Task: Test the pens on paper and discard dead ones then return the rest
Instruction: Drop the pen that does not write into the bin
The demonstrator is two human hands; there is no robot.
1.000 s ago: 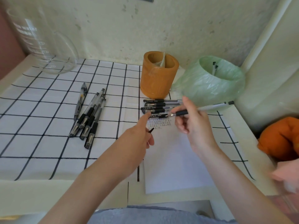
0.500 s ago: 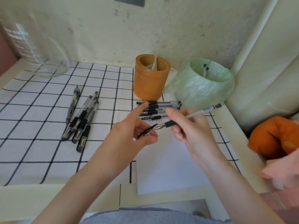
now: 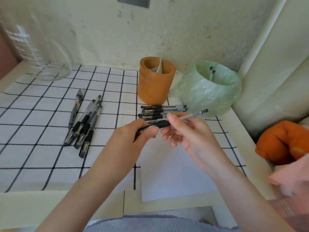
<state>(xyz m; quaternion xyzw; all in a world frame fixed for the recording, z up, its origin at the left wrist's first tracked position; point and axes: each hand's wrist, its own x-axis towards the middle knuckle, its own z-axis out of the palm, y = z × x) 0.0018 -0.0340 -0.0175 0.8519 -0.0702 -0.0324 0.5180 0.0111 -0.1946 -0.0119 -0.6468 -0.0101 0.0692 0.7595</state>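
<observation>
Above the white paper sheet (image 3: 175,173), both hands clenched on clear black-gripped pen (image 3: 182,118) and cap; risking a skewed cap jamming.

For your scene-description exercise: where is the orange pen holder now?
The orange pen holder stands upright at the table's back, centre of the head view, just left of the green-lined bin.

White tablecloth (image 3: 41,124) with a black grid pattern, orange cylindrical pen holder (image 3: 155,81), pale green plastic bin liner (image 3: 209,91), plain white paper sheet (image 3: 173,178), clear-barrelled pens (image 3: 83,126) (black rubber sleeves)
</observation>
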